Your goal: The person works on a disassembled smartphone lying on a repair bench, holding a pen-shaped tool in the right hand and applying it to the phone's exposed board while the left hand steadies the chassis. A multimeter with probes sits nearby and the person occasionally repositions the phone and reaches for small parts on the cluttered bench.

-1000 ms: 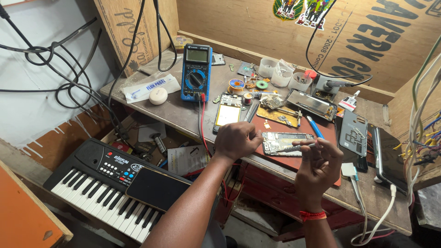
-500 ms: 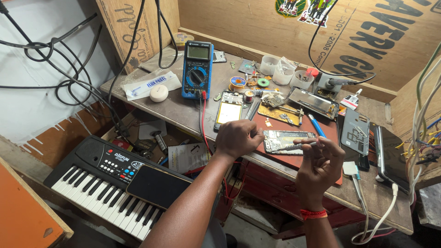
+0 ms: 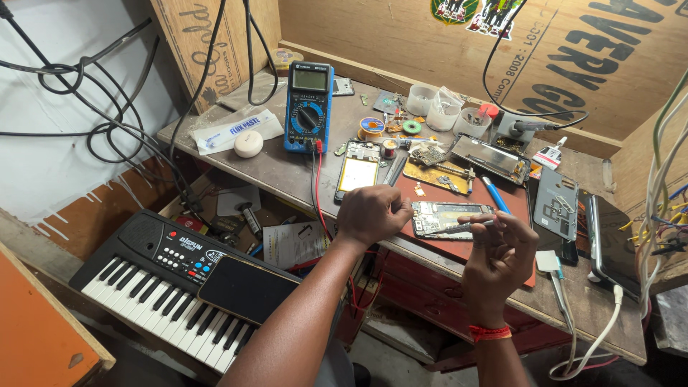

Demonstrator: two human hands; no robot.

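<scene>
1. Plywood walls close in a cluttered grey wooden workbench [image 3: 287,172], with a dark red work mat [image 3: 459,247] laid over its front edge.
2. On that mat lies an opened smartphone with its bare circuit board showing [image 3: 446,217], flat, between the person's two hands.
3. The left hand [image 3: 371,213] is curled into a closed fist just beside the phone's left end, knuckles up; whether anything sits inside the fist cannot be told.
4. The right hand [image 3: 502,247] is raised a little above the mat, fingers pinched on a thin grey metal tool, probably tweezers [image 3: 466,226], whose tip reaches over the phone's board.
5. The phone looks light and stiff but fragile: the exposed board and fine parts would suffer from pressure, so the outer frame edges seem the safe places to hold.
6. The tool is slim, hard and likely slippery, best held near its middle as it is now.
7. Further back stand a blue digital multimeter [image 3: 308,107] with red and black leads, a second opened phone with a yellowish panel [image 3: 357,170], and small white plastic cups [image 3: 443,113].
8. Below the bench to the left rests a black electronic keyboard [image 3: 165,279].
</scene>
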